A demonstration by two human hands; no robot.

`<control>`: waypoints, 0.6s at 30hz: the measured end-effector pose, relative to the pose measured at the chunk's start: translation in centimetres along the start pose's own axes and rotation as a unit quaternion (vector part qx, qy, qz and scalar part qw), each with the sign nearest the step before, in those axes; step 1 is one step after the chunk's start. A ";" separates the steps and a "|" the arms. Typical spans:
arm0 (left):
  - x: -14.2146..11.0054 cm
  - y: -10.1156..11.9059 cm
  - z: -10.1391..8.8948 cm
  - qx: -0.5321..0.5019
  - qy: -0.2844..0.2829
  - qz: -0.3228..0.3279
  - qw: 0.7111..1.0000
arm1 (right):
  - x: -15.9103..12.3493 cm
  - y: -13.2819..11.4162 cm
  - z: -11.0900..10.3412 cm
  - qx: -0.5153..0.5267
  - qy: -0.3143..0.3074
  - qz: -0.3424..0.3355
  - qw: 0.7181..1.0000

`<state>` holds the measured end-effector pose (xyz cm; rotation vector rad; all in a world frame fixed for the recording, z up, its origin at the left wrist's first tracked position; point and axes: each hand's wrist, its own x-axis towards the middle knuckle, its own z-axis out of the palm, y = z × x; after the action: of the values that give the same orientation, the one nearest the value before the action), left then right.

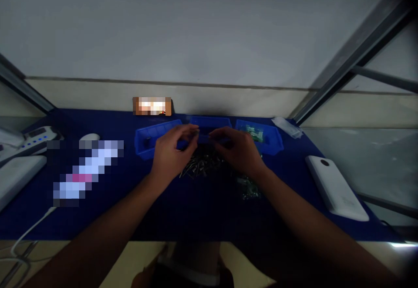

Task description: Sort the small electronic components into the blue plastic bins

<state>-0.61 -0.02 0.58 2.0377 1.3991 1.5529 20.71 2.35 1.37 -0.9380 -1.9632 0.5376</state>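
Both hands hover over a pile of small metal screws (200, 165) on a dark blue mat (183, 209). My left hand (172, 152) is pinched, thumb against fingertips, on something too small to make out. My right hand (237, 148) is pinched the same way just to the right. The two pinches nearly meet in front of the middle blue bin (209, 124). A left blue bin (146, 142) and a right blue bin (271, 142) flank it. The right bin holds green and white small parts (254, 133).
A clear bag of small parts (250, 188) lies by my right wrist. A white flat device (336, 188) sits at the right, a white mouse (89, 137) and power strip (29, 140) at the left. A small clear packet (287, 127) lies at the back right.
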 end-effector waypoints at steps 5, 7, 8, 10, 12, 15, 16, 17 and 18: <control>1.6 -0.9 -2.6 0.163 0.046 0.012 0.985 | -0.2 0.4 0.1 -0.086 -0.092 -0.061 0.990; 1.9 -1.5 -3.3 0.226 0.026 -0.002 0.974 | -0.3 0.4 0.2 -0.114 -0.145 -0.077 0.980; 2.0 -1.7 -3.5 0.260 0.007 -0.004 0.966 | -0.3 0.4 0.3 -0.126 -0.166 -0.081 0.975; 2.0 -2.0 -3.7 0.315 -0.021 -0.012 0.949 | -0.4 0.5 0.4 -0.145 -0.191 -0.083 0.967; 1.9 -2.1 -3.6 0.353 -0.036 -0.026 0.935 | -0.5 0.5 0.5 -0.159 -0.204 -0.079 0.963; 1.8 -1.9 -3.5 0.383 -0.047 -0.037 0.922 | -0.5 0.5 0.5 -0.181 -0.214 -0.073 0.957; 1.7 -1.9 -3.5 0.388 -0.044 -0.035 0.920 | -0.4 0.5 0.5 -0.187 -0.216 -0.072 0.956; 1.7 -1.8 -3.5 0.390 -0.039 -0.029 0.920 | -0.4 0.4 0.4 -0.192 -0.219 -0.074 0.954; 1.7 -1.8 -3.5 0.389 -0.030 -0.021 0.920 | -0.4 0.3 0.4 -0.195 -0.221 -0.077 0.952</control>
<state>-4.53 1.01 1.94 2.3815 2.2697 0.9631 20.63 2.23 0.80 -0.9461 -2.5911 0.2883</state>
